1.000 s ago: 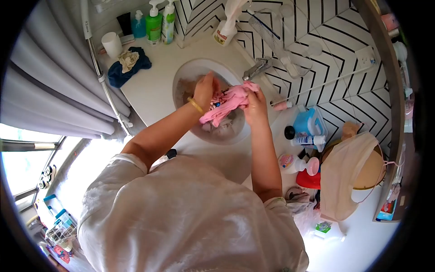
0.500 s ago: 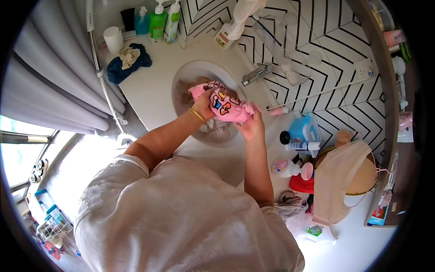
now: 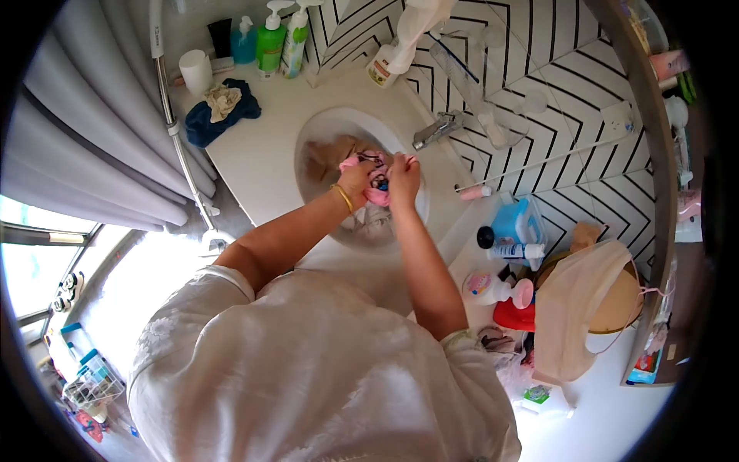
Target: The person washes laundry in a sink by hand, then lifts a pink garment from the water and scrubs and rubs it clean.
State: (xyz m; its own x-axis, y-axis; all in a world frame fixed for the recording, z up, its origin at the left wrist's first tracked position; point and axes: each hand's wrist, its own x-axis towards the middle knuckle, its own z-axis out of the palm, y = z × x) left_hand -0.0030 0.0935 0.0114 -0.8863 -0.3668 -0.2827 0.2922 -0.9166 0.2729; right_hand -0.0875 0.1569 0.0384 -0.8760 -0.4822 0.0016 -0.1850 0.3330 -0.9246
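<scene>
Over the round washbasin, both hands grip a pink cartoon-print cloth, bunched between them. My left hand, with a gold bangle at its wrist, is closed round the left part of the cloth. At the other end, my right hand pinches the cloth with bent fingers. Brownish wet fabric and a pale cloth lie in the basin beneath. Part of the pink cloth is hidden by my fingers.
A chrome faucet juts over the basin's right rim. Pump bottles, a white cup and a dark blue cloth stand or lie at the far left. A blue container and a lotion bottle are on the right.
The pink cloth went from stretched out to bunched up and lower in the basin. My right hand moved left and up, closer to my left hand, and now grips from above.
</scene>
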